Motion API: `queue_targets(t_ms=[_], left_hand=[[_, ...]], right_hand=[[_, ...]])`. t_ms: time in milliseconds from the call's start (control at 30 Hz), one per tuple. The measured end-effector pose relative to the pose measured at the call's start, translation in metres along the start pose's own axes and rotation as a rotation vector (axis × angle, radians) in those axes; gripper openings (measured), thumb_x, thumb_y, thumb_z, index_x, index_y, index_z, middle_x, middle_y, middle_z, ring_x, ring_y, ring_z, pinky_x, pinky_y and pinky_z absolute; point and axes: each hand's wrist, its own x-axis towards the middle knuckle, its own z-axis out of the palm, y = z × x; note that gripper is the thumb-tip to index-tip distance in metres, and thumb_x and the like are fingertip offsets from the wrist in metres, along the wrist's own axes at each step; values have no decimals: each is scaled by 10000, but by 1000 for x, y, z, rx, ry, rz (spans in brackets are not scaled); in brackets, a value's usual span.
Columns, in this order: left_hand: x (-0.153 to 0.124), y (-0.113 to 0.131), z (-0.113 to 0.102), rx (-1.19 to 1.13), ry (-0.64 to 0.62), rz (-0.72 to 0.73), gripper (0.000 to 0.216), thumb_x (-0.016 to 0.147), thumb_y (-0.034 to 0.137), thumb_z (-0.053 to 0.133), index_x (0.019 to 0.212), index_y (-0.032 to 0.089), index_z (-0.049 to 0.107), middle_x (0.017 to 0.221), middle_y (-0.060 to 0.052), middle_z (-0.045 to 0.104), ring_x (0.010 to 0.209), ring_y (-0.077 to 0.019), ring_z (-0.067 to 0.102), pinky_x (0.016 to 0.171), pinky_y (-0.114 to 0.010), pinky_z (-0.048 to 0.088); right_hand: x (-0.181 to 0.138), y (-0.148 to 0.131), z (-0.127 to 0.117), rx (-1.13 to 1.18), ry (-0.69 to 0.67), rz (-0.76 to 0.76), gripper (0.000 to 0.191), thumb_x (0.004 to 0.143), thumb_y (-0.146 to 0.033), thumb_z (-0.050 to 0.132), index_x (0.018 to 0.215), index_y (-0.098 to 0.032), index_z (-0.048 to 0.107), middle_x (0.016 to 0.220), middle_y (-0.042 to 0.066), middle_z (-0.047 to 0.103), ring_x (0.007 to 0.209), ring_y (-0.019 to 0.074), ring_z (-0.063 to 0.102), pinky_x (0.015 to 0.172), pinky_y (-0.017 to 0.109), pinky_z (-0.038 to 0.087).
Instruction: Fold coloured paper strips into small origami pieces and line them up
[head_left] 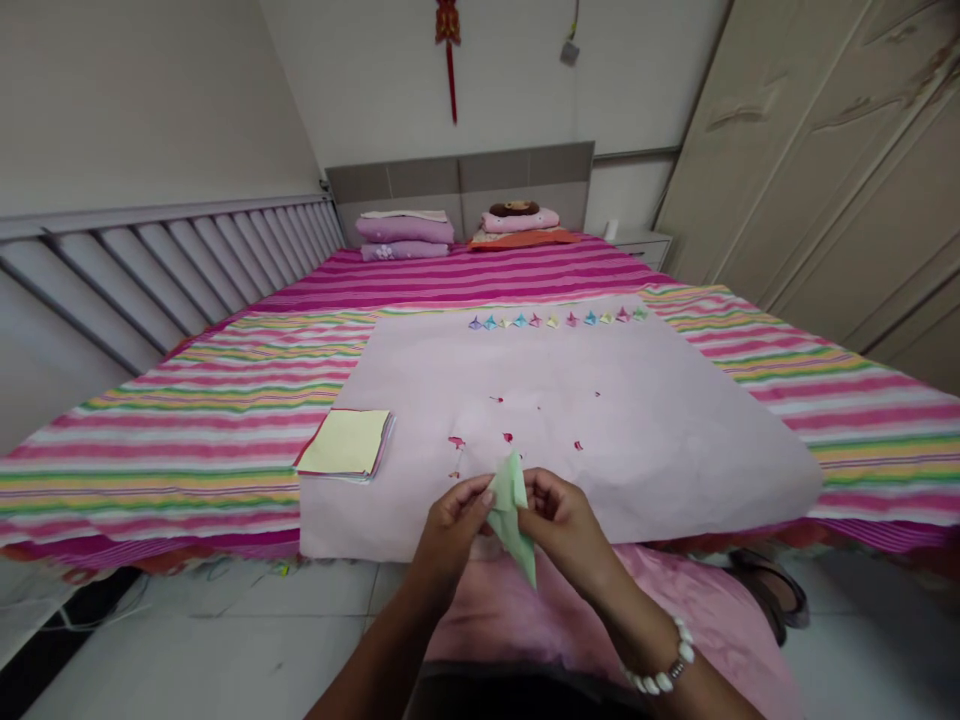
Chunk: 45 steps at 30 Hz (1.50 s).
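Both my hands hold a folded piece of light green paper (512, 515) in front of the bed's near edge. My left hand (450, 528) pinches its left side. My right hand (564, 525) pinches its right side; a white bead bracelet is on that wrist. The paper is folded into a long pointed shape, with one tip up and one down. A stack of coloured square papers (347, 443), yellow on top, lies to the left on a large pale pink sheet (660, 440).
A row of several small folded paper figures (556, 319) lines the far edge of the pink sheet. The sheet lies on a bed with a striped cover (187, 400). Folded bedding and pillows (405, 236) sit at the headboard. A wardrobe (825, 170) stands on the right.
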Motion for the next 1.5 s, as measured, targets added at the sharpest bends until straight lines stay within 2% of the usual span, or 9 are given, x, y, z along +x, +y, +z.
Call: queue_targets(t_ms=[133, 233, 367, 500, 600, 900, 1167, 1367, 1500], left_hand=[[-3, 2, 8, 67, 49, 54, 440, 782, 382, 658, 1177, 190, 630, 1293, -104, 586, 1146, -271, 544, 841, -344, 510], [-6, 1, 15, 78, -20, 75, 479, 818, 365, 619, 1257, 182, 569, 1357, -113, 532, 1221, -285, 497, 965, -385, 451], [-7, 3, 21, 91, -50, 132, 419, 804, 277, 621, 1205, 161, 585, 1155, -88, 657, 1088, -258, 586, 949, -361, 448], [-2, 4, 21, 198, 40, 160, 193, 773, 202, 593, 938, 157, 684, 852, -28, 705, 852, -221, 630, 797, -316, 487], [1, 2, 19, 245, 120, 173, 240, 743, 164, 592, 967, 176, 677, 820, -18, 702, 854, -224, 631, 794, -323, 485], [3, -8, 13, 354, 155, 190, 483, 727, 148, 624, 1209, 172, 590, 1096, -94, 693, 1005, -263, 630, 908, -366, 452], [5, -4, 3, 452, 125, 201, 259, 743, 115, 550, 905, 186, 740, 810, -43, 737, 749, -218, 646, 701, -305, 474], [8, 4, -5, 192, 39, 79, 285, 685, 104, 551, 862, 188, 757, 1046, -76, 730, 1021, -262, 632, 888, -396, 480], [3, 13, -8, 238, -24, 137, 292, 686, 113, 552, 872, 192, 762, 1179, -87, 677, 1165, -276, 563, 1048, -446, 364]], right_hand=[[1, 7, 1, -389, 164, -197, 111, 730, -144, 569, 789, -194, 649, 607, -24, 542, 552, 136, 457, 529, 256, 374], [0, 9, 1, -533, 168, -328, 152, 783, -142, 552, 884, -200, 648, 721, 11, 604, 623, 162, 509, 587, 279, 405], [-3, 13, 2, -622, 132, -445, 212, 836, -132, 510, 996, -209, 625, 830, 45, 621, 710, 192, 548, 638, 300, 433], [-5, 18, 3, -707, 103, -488, 265, 853, -102, 464, 1056, -209, 597, 872, 70, 603, 776, 214, 563, 675, 322, 455], [-4, 21, 6, -733, 62, -501, 321, 845, -79, 450, 1110, -206, 578, 900, 80, 596, 810, 221, 565, 696, 333, 465], [1, 22, 4, -633, 178, -419, 238, 781, -80, 481, 959, -179, 604, 872, 72, 595, 760, 204, 547, 652, 315, 447], [5, 27, -3, -365, 207, -269, 229, 710, -103, 515, 851, -194, 669, 787, 29, 614, 648, 166, 529, 588, 285, 411], [7, 25, -13, -81, 138, -200, 181, 673, -138, 555, 728, -216, 709, 829, 35, 652, 789, 200, 589, 687, 305, 442], [5, 20, -19, -56, 103, -215, 173, 720, -160, 558, 722, -227, 717, 921, 54, 658, 916, 229, 592, 821, 357, 438]])
